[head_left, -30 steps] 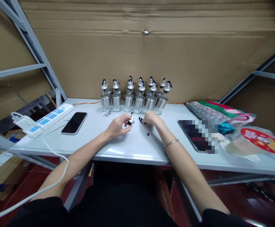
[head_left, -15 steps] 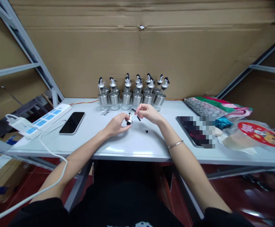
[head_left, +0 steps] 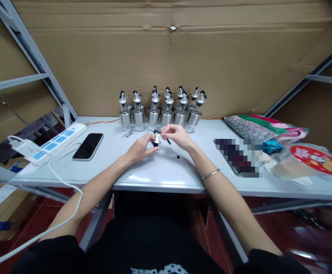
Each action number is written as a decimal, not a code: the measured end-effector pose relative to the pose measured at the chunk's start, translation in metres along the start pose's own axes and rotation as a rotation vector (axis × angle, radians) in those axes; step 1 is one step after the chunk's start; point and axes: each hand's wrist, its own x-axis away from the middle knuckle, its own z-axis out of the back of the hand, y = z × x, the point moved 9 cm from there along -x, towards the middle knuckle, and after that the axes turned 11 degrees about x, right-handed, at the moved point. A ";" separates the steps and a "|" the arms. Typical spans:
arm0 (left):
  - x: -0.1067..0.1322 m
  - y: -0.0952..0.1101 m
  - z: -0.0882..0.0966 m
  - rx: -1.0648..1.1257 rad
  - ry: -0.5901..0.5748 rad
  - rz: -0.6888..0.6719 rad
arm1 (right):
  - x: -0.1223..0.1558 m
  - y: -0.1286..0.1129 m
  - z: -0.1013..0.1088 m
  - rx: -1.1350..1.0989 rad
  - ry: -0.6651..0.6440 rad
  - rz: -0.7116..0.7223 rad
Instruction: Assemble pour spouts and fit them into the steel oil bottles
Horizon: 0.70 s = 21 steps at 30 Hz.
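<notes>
My left hand (head_left: 142, 148) is closed on a silver pour spout (head_left: 157, 139) with a black base, held just above the table. My right hand (head_left: 177, 136) pinches a small black lever (head_left: 157, 132) against the top of that spout; the fingers partly hide where the two meet. Under the right fingers, another slim black piece (head_left: 168, 142) shows. A tiny black cap (head_left: 178, 156) lies on the white table (head_left: 154, 171) below my right hand. Behind the hands stand several glass bottles with steel sleeves (head_left: 166, 118), each topped by a similar spout.
Small clear-silver pieces (head_left: 127, 133) lie before the bottles. To the left are a phone (head_left: 88, 146) and a power strip (head_left: 60, 142) with a white cable (head_left: 79, 201). A blurred-out device (head_left: 237, 156), a patterned pouch (head_left: 251, 127) and a sealed cup (head_left: 291, 167) occupy the right side.
My right hand has moved left, bringing the black lever onto the top of the spout. My left hand keeps its grip on the spout.
</notes>
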 end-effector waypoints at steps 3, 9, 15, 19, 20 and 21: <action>0.000 -0.002 0.001 0.003 0.010 0.009 | 0.001 0.001 -0.003 0.002 -0.025 -0.015; 0.001 -0.005 0.001 0.001 0.016 0.034 | -0.001 0.005 0.002 -0.037 0.029 -0.025; 0.000 -0.005 0.001 0.007 0.012 0.042 | 0.001 0.007 -0.005 -0.054 -0.018 -0.052; 0.000 -0.005 0.002 -0.033 0.016 0.036 | 0.001 0.007 -0.009 -0.054 -0.040 -0.053; 0.000 -0.005 0.003 -0.049 0.017 0.033 | 0.001 0.008 -0.009 -0.055 -0.041 -0.051; 0.000 -0.005 0.003 -0.067 0.022 0.027 | 0.001 0.008 -0.009 -0.057 -0.040 -0.049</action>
